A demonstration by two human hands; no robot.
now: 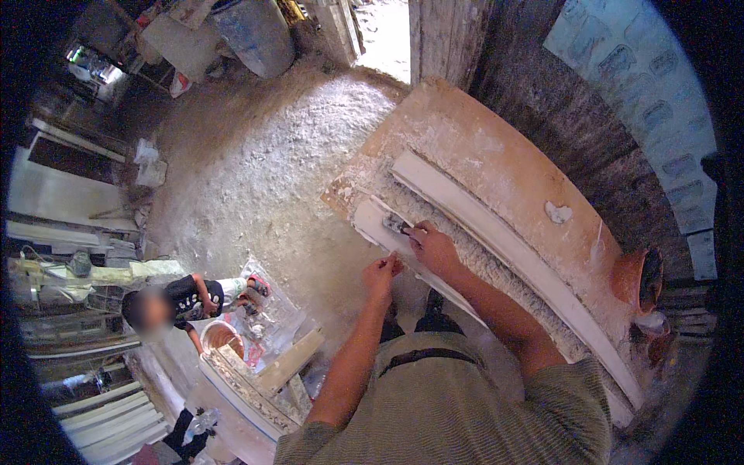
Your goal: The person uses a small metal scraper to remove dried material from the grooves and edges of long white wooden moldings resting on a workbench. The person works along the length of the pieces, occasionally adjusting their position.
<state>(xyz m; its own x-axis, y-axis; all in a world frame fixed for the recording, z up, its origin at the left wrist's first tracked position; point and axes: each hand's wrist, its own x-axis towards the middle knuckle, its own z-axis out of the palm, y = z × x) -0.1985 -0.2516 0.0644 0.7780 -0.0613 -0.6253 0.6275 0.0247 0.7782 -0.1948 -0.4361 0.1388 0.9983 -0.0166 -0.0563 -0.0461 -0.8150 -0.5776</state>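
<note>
My right hand [432,246] is closed round the dark handle of a small scraper [395,224]. The scraper's blade lies on the end of a long white plaster strip [370,217] along the near edge of the brown board-topped table [457,120]. Close to that strip's outer edge is my left hand [380,277], its fingers pinched together; whatever they hold is hidden. A second long white strip [496,236] runs beside the first, with rough grey material [422,205] between them.
An orange bucket [635,280] stands at the table's right end. To the left, a person [194,301] reaches toward another bucket [222,337] by a second bench. White powder covers the floor [287,147]. A blue barrel [252,39] stands at the back.
</note>
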